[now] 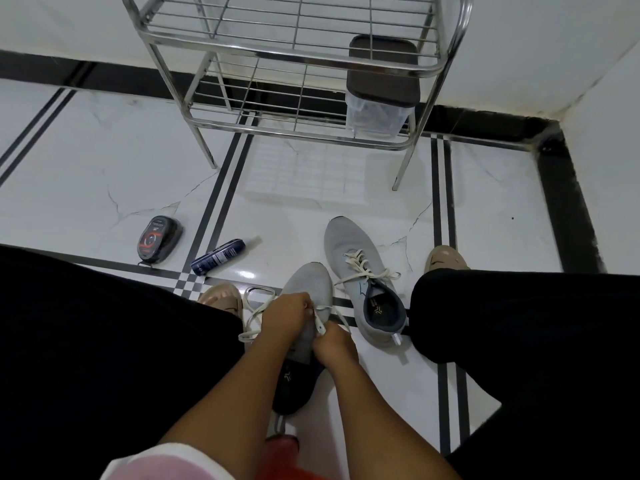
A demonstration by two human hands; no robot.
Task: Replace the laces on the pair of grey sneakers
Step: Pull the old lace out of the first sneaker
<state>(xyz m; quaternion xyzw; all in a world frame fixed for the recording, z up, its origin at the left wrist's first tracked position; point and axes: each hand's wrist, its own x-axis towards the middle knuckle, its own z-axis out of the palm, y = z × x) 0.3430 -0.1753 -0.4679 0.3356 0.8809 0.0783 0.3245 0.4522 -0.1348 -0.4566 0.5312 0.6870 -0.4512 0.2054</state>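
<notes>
The white marble-patterned tiled floor (pixel 104 161) with black inlay stripes carries everything, and the landmark here is the tall chrome wire shoe rack (pixel 298 57) standing against the wall at the far side. On the rack's lower shelf, at its right end, sits a clear plastic box with a dark brown lid (pixel 382 88). Well in front of the rack, between the person's black-trousered legs, lies the nearer grey knit sneaker (pixel 308 282), toe pointing toward the rack, partly covered by both hands. Just right of it and slightly closer to the rack lies the second grey knit sneaker (pixel 349 247), its off-white lace (pixel 363 268) threaded and loose across the tongue. In front of the rack's left leg lies a black oval shoe-polish sponge case (pixel 159 240), and nearer the sneakers a dark blue spray can (pixel 218 256) lies on its side. The left hand (pixel 287 315) is curled, pinching the long off-white shoelace (pixel 254 315) over the nearer sneaker, loops trailing left. The right hand (pixel 334 344) pinches the same lace near its tip.
</notes>
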